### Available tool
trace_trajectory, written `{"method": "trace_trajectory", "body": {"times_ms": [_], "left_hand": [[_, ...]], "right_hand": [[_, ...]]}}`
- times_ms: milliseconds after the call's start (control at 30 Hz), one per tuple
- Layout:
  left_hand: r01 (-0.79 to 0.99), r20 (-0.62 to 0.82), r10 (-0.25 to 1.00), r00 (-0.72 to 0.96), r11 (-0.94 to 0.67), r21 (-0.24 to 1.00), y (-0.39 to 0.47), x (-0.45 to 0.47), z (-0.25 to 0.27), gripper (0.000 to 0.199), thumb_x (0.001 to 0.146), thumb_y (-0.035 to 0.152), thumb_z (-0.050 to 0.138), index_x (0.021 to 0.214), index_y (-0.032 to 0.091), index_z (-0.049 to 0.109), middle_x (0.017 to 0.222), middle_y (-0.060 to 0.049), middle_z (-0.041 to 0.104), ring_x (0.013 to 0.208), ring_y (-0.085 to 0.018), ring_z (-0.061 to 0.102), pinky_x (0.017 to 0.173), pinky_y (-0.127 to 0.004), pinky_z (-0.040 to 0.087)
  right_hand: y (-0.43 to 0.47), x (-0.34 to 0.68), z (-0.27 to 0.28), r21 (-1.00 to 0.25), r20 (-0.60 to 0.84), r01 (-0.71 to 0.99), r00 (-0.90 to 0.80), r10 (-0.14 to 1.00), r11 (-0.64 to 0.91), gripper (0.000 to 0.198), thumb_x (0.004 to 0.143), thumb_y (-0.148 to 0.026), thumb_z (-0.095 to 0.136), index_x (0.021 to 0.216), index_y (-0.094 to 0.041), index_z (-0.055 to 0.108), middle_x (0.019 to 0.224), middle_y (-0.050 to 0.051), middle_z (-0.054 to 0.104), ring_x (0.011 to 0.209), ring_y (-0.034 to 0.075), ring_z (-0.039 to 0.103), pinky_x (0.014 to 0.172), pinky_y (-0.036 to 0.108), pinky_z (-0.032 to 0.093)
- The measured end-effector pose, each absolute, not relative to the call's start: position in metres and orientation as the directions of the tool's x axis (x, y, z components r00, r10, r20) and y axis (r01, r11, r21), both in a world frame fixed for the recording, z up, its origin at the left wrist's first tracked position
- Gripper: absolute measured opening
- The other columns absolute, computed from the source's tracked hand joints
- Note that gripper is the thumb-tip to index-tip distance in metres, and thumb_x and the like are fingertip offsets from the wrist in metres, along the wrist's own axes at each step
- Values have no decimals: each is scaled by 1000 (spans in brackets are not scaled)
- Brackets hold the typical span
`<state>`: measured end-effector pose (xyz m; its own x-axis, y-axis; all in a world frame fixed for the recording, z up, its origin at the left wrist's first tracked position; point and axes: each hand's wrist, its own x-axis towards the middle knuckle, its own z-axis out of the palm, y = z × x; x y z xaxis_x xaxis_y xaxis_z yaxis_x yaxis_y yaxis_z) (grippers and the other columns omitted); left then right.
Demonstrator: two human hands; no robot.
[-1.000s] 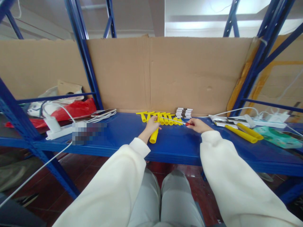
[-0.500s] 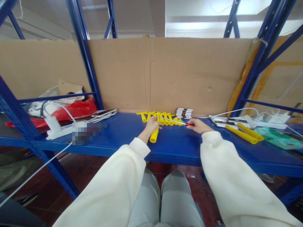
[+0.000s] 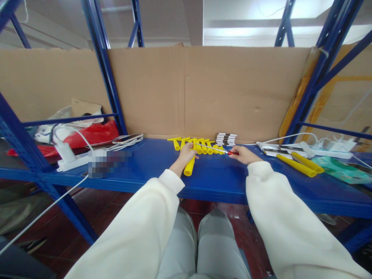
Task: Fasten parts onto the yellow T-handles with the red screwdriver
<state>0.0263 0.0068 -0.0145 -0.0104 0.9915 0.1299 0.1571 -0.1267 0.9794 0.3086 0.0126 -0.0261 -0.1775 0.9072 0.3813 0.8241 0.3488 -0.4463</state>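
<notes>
My left hand [image 3: 185,155] is closed around a yellow T-shaped plastic piece [image 3: 189,167], whose tube end points toward me just above the blue shelf [image 3: 157,164]. In my right hand [image 3: 244,155] is a screwdriver [image 3: 233,153] with a red and dark handle. Its long thin shaft runs leftward to the yellow piece beside my left fingers; exactly where the tip meets it is too small to make out. Behind my hands stands a row of several similar yellow T-shaped pieces [image 3: 204,148], partly covered by the shaft and my left hand.
A stack of white items with dark bands [image 3: 226,139] is against the cardboard wall [image 3: 241,89]. Two yellow tubes [image 3: 299,166] lie at right near a green packet [image 3: 340,168]. At left are a white power strip [image 3: 78,159], cables and a red bag [image 3: 95,133]. Blue posts [image 3: 106,66] flank the shelf.
</notes>
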Motion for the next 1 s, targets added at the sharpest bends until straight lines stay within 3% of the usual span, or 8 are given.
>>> {"method": "trace_trajectory", "body": {"times_ms": [267, 533, 767, 1000], "left_hand": [[184, 140, 990, 5, -138, 973, 6, 26, -16, 57, 81, -1, 57, 135, 17, 59, 137, -12, 66, 52, -7, 66, 38, -15, 46], [188, 153, 988, -27, -145, 971, 5, 28, -14, 58, 77, -4, 63, 131, 17, 63, 139, -12, 64, 76, -14, 75, 56, -20, 60], [322, 186, 982, -12, -173, 931, 6, 28, -17, 61, 79, -4, 60, 135, 17, 61, 144, -13, 62, 64, -11, 72, 54, -19, 56], [322, 215, 977, 3, -205, 924, 9, 28, -21, 60, 78, -2, 66, 135, 18, 64, 142, -12, 63, 67, -12, 72, 56, -19, 55]], "right_hand": [[10, 307, -25, -445, 374, 831, -167, 913, 334, 6, 78, -25, 67, 76, -22, 63, 78, 4, 73, 73, 20, 65, 72, 31, 54], [10, 306, -25, -384, 448, 871, -116, 887, 308, 10, 75, -27, 69, 76, -23, 59, 75, 2, 71, 72, 20, 65, 68, 29, 51], [0, 299, -19, -220, 461, 956, -71, 884, 192, 11, 76, -25, 65, 84, -24, 57, 78, 4, 73, 72, 22, 65, 65, 29, 44], [-4, 292, -16, -141, 458, 982, -46, 888, 124, 14, 75, -24, 62, 89, -24, 62, 87, 5, 77, 88, 26, 69, 84, 36, 45]]}}
